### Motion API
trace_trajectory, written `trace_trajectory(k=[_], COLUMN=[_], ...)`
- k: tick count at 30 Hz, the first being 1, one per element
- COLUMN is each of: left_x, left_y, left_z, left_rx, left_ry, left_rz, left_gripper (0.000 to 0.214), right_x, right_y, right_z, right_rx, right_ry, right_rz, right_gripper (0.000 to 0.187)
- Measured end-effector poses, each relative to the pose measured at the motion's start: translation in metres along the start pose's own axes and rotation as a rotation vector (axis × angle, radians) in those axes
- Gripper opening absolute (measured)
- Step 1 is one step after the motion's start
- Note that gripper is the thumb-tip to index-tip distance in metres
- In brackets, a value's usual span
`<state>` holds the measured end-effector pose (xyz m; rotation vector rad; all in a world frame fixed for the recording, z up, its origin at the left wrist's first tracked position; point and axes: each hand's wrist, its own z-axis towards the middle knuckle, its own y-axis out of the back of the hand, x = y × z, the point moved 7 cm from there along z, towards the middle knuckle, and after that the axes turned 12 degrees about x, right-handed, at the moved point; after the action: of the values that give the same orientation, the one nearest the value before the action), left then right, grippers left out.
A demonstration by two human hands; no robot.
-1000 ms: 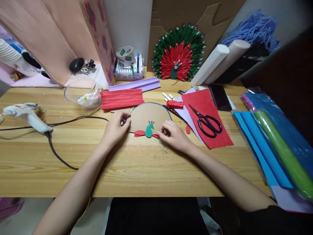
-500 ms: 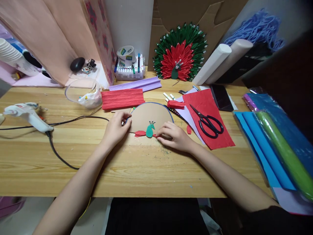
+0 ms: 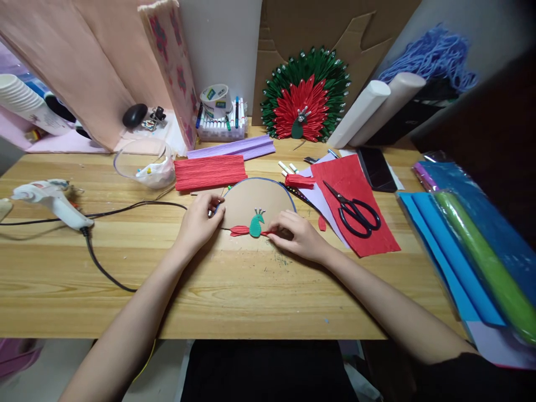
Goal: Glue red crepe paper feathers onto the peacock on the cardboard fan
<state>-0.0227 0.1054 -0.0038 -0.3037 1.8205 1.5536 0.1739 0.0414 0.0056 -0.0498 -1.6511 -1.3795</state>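
Observation:
A half-round cardboard piece (image 3: pixel 251 198) with a blue edge lies on the wooden table (image 3: pixel 234 285). A small green peacock cut-out (image 3: pixel 255 225) sits at its lower edge, with a red paper petal (image 3: pixel 239 230) to its left. My left hand (image 3: pixel 198 220) rests on the cardboard's left edge, fingers curled against it. My right hand (image 3: pixel 295 236) presses a red petal down just right of the peacock, fingertips pinched together on it.
A glue gun (image 3: pixel 50 200) with its black cord (image 3: pixel 104 268) lies at the left. Black scissors (image 3: pixel 354 211) rest on red paper (image 3: pixel 355 201) at the right. Red crepe paper (image 3: pixel 209 170), a plastic bowl (image 3: pixel 144 163), a marker box (image 3: pixel 220 125), a finished peacock fan (image 3: pixel 305 100) and coloured sheets (image 3: pixel 473 251) surround the work.
My right hand's fingers have drawn closer together onto the petal beside the peacock. The left hand has stayed on the cardboard edge. The view has shifted slightly.

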Motion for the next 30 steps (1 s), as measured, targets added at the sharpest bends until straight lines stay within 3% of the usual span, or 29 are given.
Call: trace_trajectory(k=[6, 11, 16, 18, 20, 25, 30], left_x=[0.007, 0.015, 0.01, 0.01, 0.013, 0.023, 0.021], left_y=[0.0, -0.002, -0.015, -0.013, -0.006, 0.014, 0.014], left_z=[0.001, 0.001, 0.0, -0.001, -0.002, -0.005, -0.007], left_rx=[-0.038, -0.027, 0.143, 0.137, 0.053, -0.188, -0.218], left_ry=[0.022, 0.107, 0.191, 0.193, 0.179, 0.178, 0.171], left_rz=[-0.101, -0.46, -0.774, -0.825, -0.852, -0.887, -0.93], left_gripper=[0.024, 0.041, 0.032, 0.031, 0.032, 0.029, 0.03], right_x=[0.002, 0.002, -0.028, -0.044, -0.058, -0.077, -0.067], right_y=[-0.004, 0.002, 0.039, 0.054, 0.061, 0.043, 0.017], right_z=[0.001, -0.002, -0.017, -0.024, -0.028, -0.017, -0.006], right_rx=[-0.016, -0.053, -0.392, -0.524, -0.586, -0.459, -0.351], right_ry=[-0.04, -0.053, -0.222, -0.28, -0.324, -0.338, -0.33], right_rz=[0.024, 0.085, 0.192, 0.202, 0.21, 0.494, 0.829], right_gripper=[0.008, 0.011, 0.017, 0.017, 0.019, 0.033, 0.037])
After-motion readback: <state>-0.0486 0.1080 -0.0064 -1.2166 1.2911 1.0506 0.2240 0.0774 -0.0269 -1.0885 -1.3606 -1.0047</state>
